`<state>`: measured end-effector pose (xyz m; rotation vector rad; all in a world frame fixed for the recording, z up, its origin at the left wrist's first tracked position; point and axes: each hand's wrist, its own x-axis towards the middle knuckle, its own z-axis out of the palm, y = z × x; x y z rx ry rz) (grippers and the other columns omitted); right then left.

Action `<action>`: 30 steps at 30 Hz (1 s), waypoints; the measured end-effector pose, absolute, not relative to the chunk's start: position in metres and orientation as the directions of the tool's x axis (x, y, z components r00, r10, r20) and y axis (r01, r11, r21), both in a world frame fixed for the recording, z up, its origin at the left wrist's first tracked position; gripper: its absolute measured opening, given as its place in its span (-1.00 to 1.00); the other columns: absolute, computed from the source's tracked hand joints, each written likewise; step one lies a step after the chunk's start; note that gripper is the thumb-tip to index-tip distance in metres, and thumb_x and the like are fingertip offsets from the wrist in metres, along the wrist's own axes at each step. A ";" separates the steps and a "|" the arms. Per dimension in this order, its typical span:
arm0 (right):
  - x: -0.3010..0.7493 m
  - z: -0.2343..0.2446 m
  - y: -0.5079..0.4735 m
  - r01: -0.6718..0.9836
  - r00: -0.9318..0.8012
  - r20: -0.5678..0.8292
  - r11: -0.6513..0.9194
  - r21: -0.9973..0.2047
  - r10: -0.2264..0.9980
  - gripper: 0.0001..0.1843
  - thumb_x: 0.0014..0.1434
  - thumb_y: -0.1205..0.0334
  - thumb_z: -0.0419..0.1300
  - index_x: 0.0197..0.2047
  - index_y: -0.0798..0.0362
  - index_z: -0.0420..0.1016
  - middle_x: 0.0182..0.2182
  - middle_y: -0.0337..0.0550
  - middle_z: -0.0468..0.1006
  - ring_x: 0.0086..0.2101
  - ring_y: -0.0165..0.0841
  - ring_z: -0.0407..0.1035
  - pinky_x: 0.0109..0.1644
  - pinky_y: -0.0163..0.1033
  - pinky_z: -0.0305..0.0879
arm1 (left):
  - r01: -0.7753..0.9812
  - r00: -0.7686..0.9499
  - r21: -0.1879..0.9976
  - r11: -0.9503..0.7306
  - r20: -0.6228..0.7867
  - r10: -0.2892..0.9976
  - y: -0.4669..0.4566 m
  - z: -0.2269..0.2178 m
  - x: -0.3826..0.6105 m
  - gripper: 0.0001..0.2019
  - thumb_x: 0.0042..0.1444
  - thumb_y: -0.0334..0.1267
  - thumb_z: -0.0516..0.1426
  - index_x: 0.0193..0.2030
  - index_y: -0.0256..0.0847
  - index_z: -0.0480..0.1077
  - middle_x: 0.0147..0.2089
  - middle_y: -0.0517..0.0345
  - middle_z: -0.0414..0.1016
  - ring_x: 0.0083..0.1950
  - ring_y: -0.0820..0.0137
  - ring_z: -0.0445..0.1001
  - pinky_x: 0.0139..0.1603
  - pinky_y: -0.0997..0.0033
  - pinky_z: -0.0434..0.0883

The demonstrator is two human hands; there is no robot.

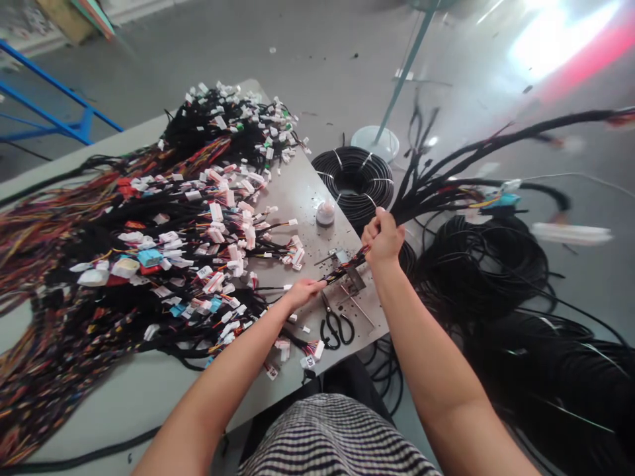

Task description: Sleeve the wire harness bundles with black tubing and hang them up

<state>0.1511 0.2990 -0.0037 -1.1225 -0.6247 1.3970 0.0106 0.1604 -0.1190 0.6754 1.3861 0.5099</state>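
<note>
My right hand (384, 237) is wrapped round a thick wire harness (431, 182), whose taped black branches fan out to the right past the table's edge. Some branch ends carry connectors, among them a blue one (503, 199) and a long white one (570, 233), blurred by motion. My left hand (303, 292) grips the same harness further down. Between the hands the bundle passes over a small metal fixture (353, 279) on the table corner. Black-handled scissors (337, 329) lie just below the fixture, near my left hand.
Piles of wire harnesses (218, 218) with white connectors cover much of the table (292, 198). A small round container (325, 213) stands near its right edge. Coils of black tubing (354, 178) lie on the floor, beside a pole with a round base (376, 142). A blue frame (59, 99) stands far left.
</note>
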 end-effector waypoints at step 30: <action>0.147 -0.078 0.242 0.317 0.143 0.089 0.039 -0.948 0.986 -0.51 0.19 -0.14 0.01 -0.60 0.03 0.20 -0.64 -0.23 0.29 -0.52 -0.38 0.25 -0.29 -0.23 0.26 | 0.163 0.245 0.859 0.485 -0.512 0.824 0.165 -0.116 0.016 -0.39 0.02 0.42 -0.05 -0.50 -0.18 0.19 -0.59 0.28 0.13 -0.52 0.48 0.09 -0.49 0.42 0.04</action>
